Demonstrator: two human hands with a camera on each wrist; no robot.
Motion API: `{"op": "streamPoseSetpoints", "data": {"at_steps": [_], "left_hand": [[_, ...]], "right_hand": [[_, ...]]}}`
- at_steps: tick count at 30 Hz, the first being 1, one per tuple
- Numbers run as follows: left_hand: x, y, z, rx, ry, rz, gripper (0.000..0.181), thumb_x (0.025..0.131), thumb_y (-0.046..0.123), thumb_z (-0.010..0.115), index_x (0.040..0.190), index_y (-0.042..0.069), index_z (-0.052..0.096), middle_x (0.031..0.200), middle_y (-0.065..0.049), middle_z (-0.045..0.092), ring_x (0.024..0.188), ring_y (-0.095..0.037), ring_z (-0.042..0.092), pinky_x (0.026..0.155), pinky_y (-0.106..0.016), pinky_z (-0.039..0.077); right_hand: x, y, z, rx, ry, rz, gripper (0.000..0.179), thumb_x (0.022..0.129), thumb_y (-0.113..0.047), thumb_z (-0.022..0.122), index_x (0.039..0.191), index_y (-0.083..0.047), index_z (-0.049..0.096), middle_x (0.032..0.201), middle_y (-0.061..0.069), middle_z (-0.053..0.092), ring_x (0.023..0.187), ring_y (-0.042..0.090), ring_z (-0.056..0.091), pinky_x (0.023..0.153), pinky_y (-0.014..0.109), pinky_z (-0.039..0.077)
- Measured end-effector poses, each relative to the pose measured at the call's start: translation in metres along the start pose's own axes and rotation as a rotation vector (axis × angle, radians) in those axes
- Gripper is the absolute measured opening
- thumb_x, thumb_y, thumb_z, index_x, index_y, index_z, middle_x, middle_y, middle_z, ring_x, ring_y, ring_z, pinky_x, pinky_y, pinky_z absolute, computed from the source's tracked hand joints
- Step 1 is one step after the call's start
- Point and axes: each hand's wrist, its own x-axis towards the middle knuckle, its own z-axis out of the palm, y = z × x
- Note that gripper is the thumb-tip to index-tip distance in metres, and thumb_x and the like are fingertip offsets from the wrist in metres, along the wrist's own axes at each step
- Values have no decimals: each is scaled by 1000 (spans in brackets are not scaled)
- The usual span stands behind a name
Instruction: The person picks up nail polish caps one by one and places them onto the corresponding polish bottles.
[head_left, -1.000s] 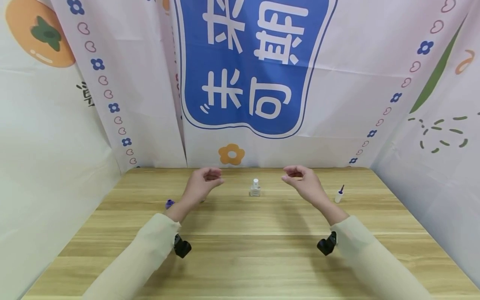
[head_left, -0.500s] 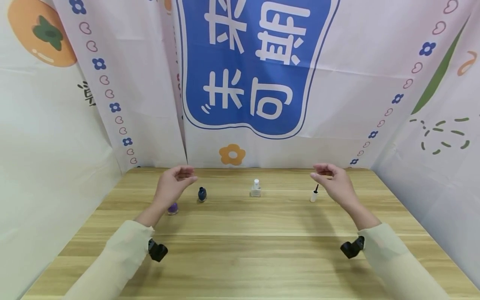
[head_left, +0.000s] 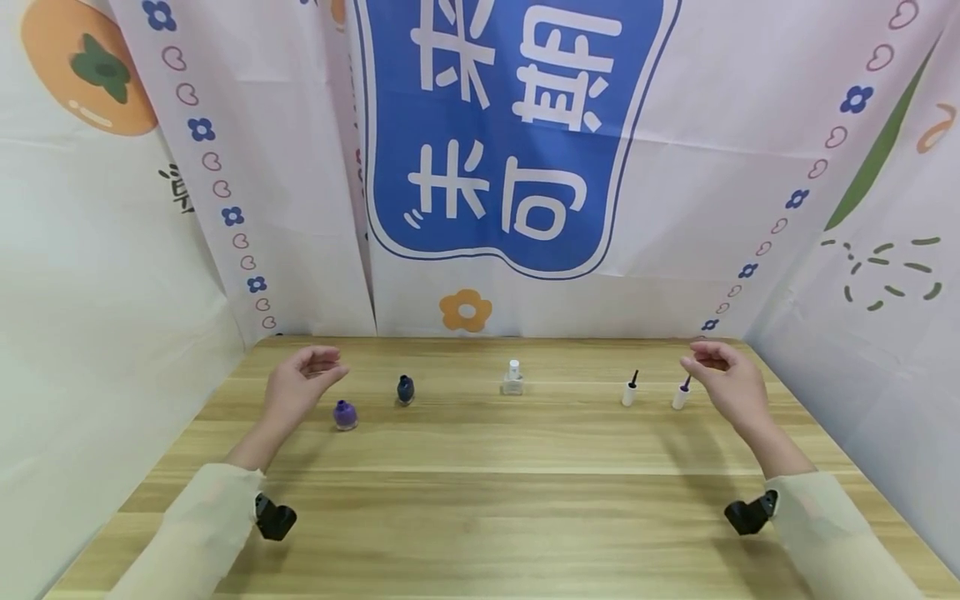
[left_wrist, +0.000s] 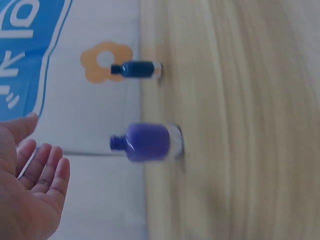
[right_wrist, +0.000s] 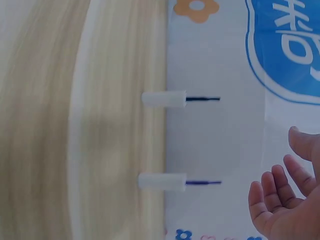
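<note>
My left hand [head_left: 300, 387] hovers over the left of the table, fingers loosely bent around nothing. Nearest to it stands an uncapped purple nail polish bottle [head_left: 345, 415], also large in the left wrist view. A dark blue nail polish bottle [head_left: 406, 390], uncapped too, stands a little to its right. On the other side my right hand [head_left: 727, 383] is held in the air, relaxed and holding nothing. Close by, a white cap with a purple brush [head_left: 680, 395] stands brush up. Left of that cap is another white cap with a dark brush [head_left: 629, 392].
A clear nail polish bottle [head_left: 513, 380] with its white cap on stands at the back middle of the wooden table [head_left: 480, 517]. Printed cloth [head_left: 675, 208] hangs behind the table and along both sides.
Both hands have moved apart, the left one leftward and the right one rightward. The two uncapped bottles and both brush caps have come into full view. Nothing was picked up.
</note>
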Motion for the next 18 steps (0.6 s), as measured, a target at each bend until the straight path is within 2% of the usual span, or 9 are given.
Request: {"op": "streamPoseSetpoints", "data": {"at_steps": [4,9,13,18], "left_hand": [[-5,-9,-7,-6,-7,-15,45,89,28,73,120,-3,60,115,-19,64,87,4,57,77,-9,47],[-12,-19,-15,17,-35,-51,52,90,35,71,123,-3,58,118,-21,62,88,5,56,77,-9,46],[-14,-28,-19,39,-76,-99,57,90,41,69,126,-2,58,120,-19,61,90,3,56,75,-11,48],[-17,-40,-21,80,-149,-119,64,90,47,66,130,-2,56,125,-18,60,101,-13,58,77,-12,48]], "right_hand": [[0,15,-3,13,25,26,50,94,-33,66,126,4,57,107,9,58,84,-6,49,67,11,44],[-2,29,-5,9,13,46,50,94,-31,65,125,7,55,108,15,58,82,-5,49,66,9,44],[-1,39,-4,-19,-55,72,52,95,-29,65,128,9,52,115,22,57,89,6,53,67,10,45],[0,48,-1,-20,-163,94,56,95,-25,65,132,13,45,119,28,54,103,30,55,70,12,46]]}}
